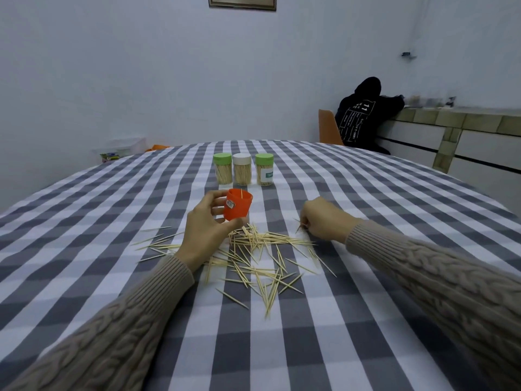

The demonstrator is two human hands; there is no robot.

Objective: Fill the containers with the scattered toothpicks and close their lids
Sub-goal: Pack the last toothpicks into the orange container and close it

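Note:
My left hand (207, 221) grips an open orange container (238, 206) just above the table, and one toothpick stands inside it. Many loose toothpicks (255, 255) lie scattered on the checked tablecloth (366, 193) below and between my hands. My right hand (321, 218) rests at the right edge of the pile, fingers curled and pinching a few toothpicks. Behind the orange container stand three lidded containers full of toothpicks: a green-lidded one (222, 168), a white-lidded one (242, 168) and another green-lidded one (264, 168).
A person in a black hoodie (363, 114) sits on an orange chair (328, 127) beyond the table's far right, leaning on a tiled counter (451, 119). A clear plastic box (121, 148) stands past the far left edge.

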